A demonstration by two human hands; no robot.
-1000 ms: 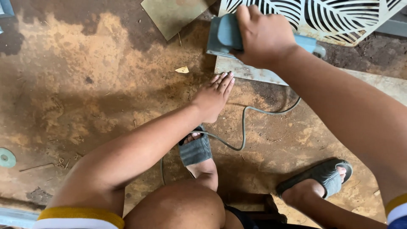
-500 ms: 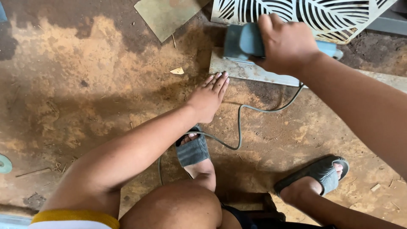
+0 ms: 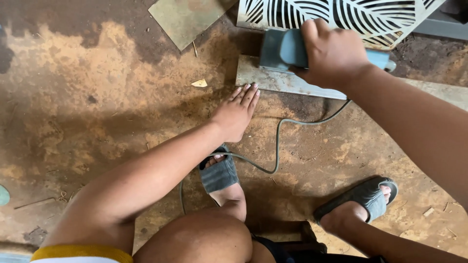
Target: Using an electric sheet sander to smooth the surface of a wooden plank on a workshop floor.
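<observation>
My right hand [image 3: 334, 53] grips a grey-blue corded power tool [image 3: 282, 48] that rests on a flat metal strip [image 3: 273, 80] on the floor. Just beyond it lies a white metal panel [image 3: 336, 14] cut through with a leaf pattern. My left hand [image 3: 236, 112] is flat on the rusty brown floor, fingers together, fingertips almost at the near edge of the metal strip. It holds nothing. The tool's grey cord [image 3: 278, 146] loops across the floor between my two feet.
My feet wear grey slide sandals, the left sandal [image 3: 219, 173] and the right sandal [image 3: 363, 195]. A rusty square metal plate [image 3: 187, 19] lies at the top. A small pale scrap [image 3: 199, 83] sits on the stained floor near my left hand.
The view has shifted, so the tool and panel sit further right and lower in the picture. My left hand stays flat on the floor; my right hand keeps its grip on the tool.
</observation>
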